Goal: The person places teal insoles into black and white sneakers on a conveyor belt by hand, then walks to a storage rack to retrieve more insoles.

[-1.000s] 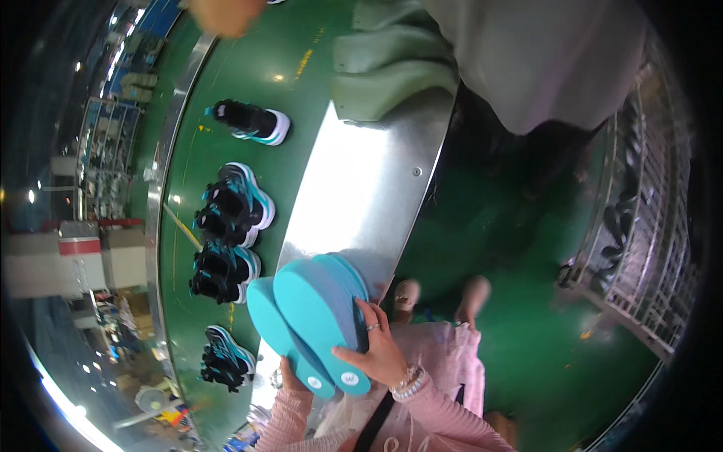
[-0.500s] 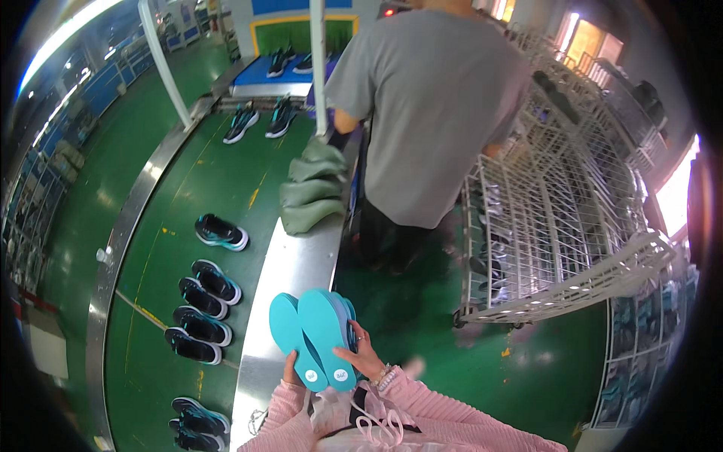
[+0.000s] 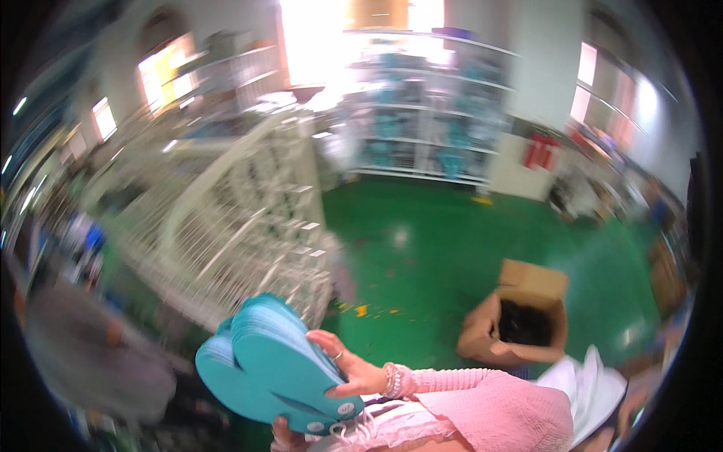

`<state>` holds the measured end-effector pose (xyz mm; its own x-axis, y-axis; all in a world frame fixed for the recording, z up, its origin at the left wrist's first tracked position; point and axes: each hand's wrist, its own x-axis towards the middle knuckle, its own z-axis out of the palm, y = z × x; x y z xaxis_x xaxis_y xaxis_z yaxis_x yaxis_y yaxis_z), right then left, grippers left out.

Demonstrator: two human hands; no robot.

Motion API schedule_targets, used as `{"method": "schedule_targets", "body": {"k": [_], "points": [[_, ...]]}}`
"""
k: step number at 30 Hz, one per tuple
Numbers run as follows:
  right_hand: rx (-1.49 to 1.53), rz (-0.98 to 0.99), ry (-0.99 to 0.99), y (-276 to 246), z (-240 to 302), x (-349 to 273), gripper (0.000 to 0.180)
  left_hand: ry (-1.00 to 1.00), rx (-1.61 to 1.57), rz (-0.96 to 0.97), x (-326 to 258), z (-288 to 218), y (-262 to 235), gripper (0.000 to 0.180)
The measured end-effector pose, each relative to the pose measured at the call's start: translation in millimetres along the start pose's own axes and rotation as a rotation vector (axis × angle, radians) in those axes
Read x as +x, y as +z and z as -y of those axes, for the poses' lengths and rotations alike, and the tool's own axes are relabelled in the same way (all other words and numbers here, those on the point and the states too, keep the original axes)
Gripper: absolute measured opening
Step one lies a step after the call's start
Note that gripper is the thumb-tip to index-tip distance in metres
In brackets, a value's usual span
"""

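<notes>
1. Showing as a stack of flat turquoise insoles (image 3: 275, 369), thin foam-like sheets in a shoe-sole shape, layered edges visible as fine pale lines along the upper side, two small round pale marks near the lower end.
2. Sitting low in the view, left of centre, just above the pink-sleeved chest, in front of a blurred white wire rack (image 3: 241, 226).
3. Right hand (image 3: 354, 369) curling partly closed around the right edge of the stack, thumb lying along the upper face, fingers pressing from the side; wearing a ring and a beaded bracelet at the wrist.
4. Left hand (image 3: 280, 435) showing only as a few fingertips under the lower end of the stack, touching and supporting it from below; not possible to tell how far open.
5. Lying with the long axis diagonal, running from upper left down to lower right, broad rounded ends pointing up and left toward the rack, narrower marked ends pointing down and right toward the body.
6. Standing well apart on the green floor (image 3: 437, 248), to the right, an open brown cardboard box (image 3: 523, 320) with something dark inside.
</notes>
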<state>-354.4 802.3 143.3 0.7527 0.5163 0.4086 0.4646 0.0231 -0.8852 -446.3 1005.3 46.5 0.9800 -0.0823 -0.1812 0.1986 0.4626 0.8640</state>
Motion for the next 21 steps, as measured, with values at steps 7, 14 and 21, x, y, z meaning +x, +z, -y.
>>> {"method": "schedule_targets", "body": {"k": [7,14,21], "points": [[0.354,-0.630,0.317,-149,-44,-81,0.090,-0.152,0.222,0.483,191,77,129,0.064],[0.455,-1.116,0.292,-271,-117,-80,0.075,-0.256,0.096,0.672,342,119,245,0.061],[0.587,-1.350,0.255,-438,-152,-61,0.069,-0.479,0.002,0.793,492,125,410,0.067]]}}
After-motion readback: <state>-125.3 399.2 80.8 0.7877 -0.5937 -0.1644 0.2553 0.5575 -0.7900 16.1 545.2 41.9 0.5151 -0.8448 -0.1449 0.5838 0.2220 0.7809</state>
